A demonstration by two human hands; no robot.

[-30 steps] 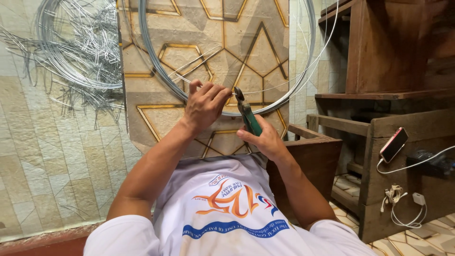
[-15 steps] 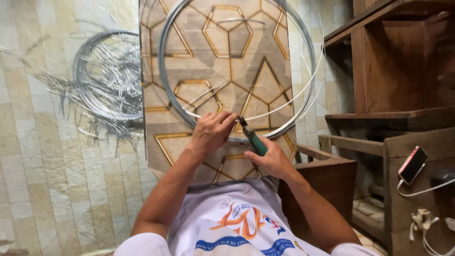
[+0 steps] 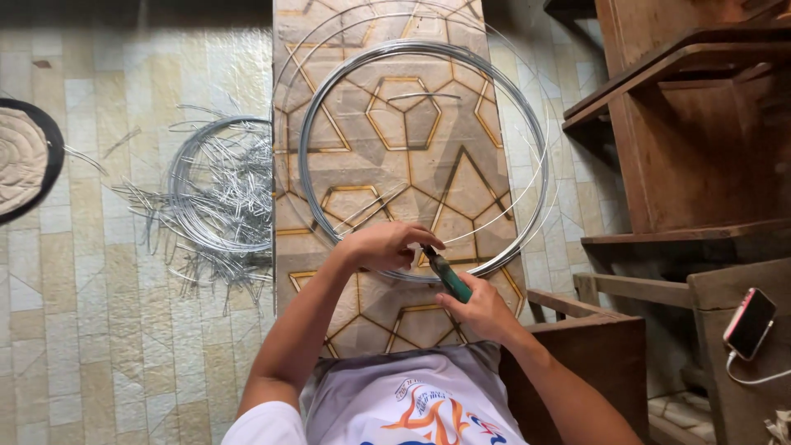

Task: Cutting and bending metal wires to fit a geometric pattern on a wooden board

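A large coil of silver wire (image 3: pixel 527 140) lies on a board with a gold geometric pattern (image 3: pixel 387 165). My left hand (image 3: pixel 383 245) pinches the coil's near edge. My right hand (image 3: pixel 480 309) holds green-handled pliers (image 3: pixel 449 276), whose jaws meet the wire right beside my left fingers. Loose thin strands of wire arc outside the main coil.
A heap of cut wire pieces and smaller coils (image 3: pixel 218 194) lies on the tiled floor at left. A round dark-rimmed mat (image 3: pixel 25 161) is at the far left. Wooden shelves (image 3: pixel 684 140) stand at right, with a charging phone (image 3: pixel 748 323) on a lower ledge.
The view has tilted down, so the whole coil and the wire heap now show. Both hands stay on the coil's near edge with the pliers.
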